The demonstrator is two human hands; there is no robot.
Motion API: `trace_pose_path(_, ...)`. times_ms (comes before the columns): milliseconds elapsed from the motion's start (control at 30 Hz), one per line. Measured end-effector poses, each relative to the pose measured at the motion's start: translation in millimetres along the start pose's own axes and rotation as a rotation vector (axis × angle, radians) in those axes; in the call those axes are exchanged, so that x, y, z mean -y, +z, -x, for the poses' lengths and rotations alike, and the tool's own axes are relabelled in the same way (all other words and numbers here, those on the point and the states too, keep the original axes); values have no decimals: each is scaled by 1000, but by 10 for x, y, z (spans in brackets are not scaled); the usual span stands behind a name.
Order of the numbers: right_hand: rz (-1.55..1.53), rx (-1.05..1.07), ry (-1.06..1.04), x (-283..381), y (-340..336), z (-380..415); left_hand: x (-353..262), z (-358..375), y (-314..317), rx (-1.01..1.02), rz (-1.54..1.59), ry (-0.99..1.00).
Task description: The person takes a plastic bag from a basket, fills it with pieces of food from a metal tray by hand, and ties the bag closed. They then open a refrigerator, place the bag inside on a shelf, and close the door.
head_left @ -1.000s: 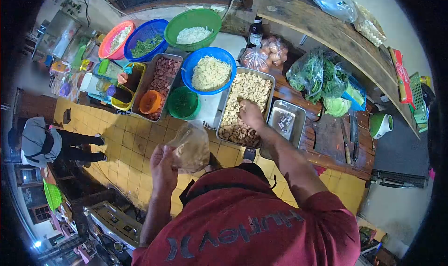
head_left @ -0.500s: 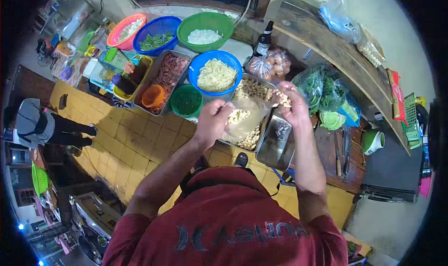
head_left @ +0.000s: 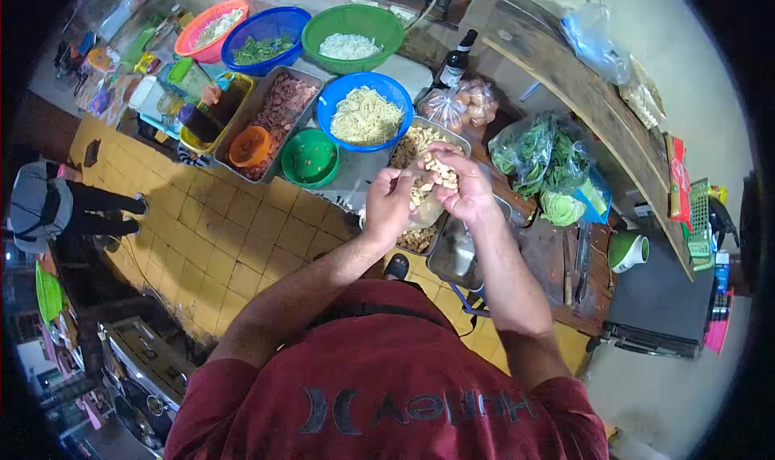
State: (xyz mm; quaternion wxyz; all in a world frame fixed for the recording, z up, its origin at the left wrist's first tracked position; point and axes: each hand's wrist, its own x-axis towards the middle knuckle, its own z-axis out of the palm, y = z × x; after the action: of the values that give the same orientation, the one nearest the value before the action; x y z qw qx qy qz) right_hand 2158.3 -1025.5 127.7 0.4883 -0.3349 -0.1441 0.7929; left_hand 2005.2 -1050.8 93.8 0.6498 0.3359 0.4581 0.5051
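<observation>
My left hand (head_left: 389, 206) pinches the edge of a clear plastic bag (head_left: 428, 210) with pale pieces inside. Beside it, my right hand (head_left: 462, 187) is cupped around a small heap of pale, cut pieces (head_left: 440, 172), at the bag's mouth. Both hands are above a metal tray (head_left: 464, 144) filled with similar pieces. Just behind the hands stands a blue basket (head_left: 329, 129) of noodles (head_left: 366, 117). An empty-looking metal tray (head_left: 454, 254) lies below my right forearm.
Left of the noodles are a green bowl (head_left: 310, 158) and a meat tray (head_left: 284, 109). A dark bottle (head_left: 454, 63) stands behind. Bagged greens (head_left: 541, 149), cabbage (head_left: 563, 207) and knives (head_left: 568, 274) lie right, below a wooden shelf (head_left: 581, 81). Another person (head_left: 69, 206) stands far left.
My right hand has moved left and inward with the pale pieces, closer to my left hand and the bag. The whole view has shifted slightly.
</observation>
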Motion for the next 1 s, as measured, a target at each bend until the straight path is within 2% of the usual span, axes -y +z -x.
trace_pose_path(67,-4,0,-60,-149,44,6,54,-7,-22,-12,31,-26)
trace_pose_path(133,132,-78,-177,-281,38,-17,140,-79,-19,-97,116,7)
trace_pose_path(167,254,-40,-168,-307,21,-52,-40,0,52,-115,268,-60)
trace_pose_path(200,261,-39,-165,-276,-10,-55,-33,-11,44,-117,275,-58)
trace_pose_path(267,666,-17,167,-196,10,-26,-6,-38,-9,-83,252,-53)
trace_pose_path(333,769,-200,319,-162,57,-92,52,-30,-55,-57,172,-78)
trace_pose_path(400,608,-93,412,-93,-90,-272,61,-17,-62,-17,86,17)
trace_pose_path(467,503,-56,424,-11,-60,-204,45,-23,-106,-1,82,-2)
trace_pose_path(567,560,-65,381,62,53,-120,2,-44,-139,-14,62,-32)
trace_pose_path(633,796,-45,245,102,119,-74,-37,-42,-133,-5,48,-19)
trace_pose_path(667,792,-48,243,113,156,-62,-39,-47,-138,0,40,-14)
trace_pose_path(733,1117,-41,146,151,246,-50,-35,-94,-171,5,21,-31)
trace_pose_path(800,1044,-74,138,251,268,3,-50,-133,-195,-7,28,-34)
trace_pose_path(867,726,-5,-147,326,122,69,-92,-217,-237,22,57,-32)
trace_pose_path(900,543,-111,-230,357,125,144,-91,-288,-278,17,73,-58)
trace_pose_path(933,410,-65,-270,410,-75,153,-92,-366,-315,9,91,-80)
trace_pose_path(1000,269,-180,-370,324,-291,162,-121,-471,-345,18,101,-110)
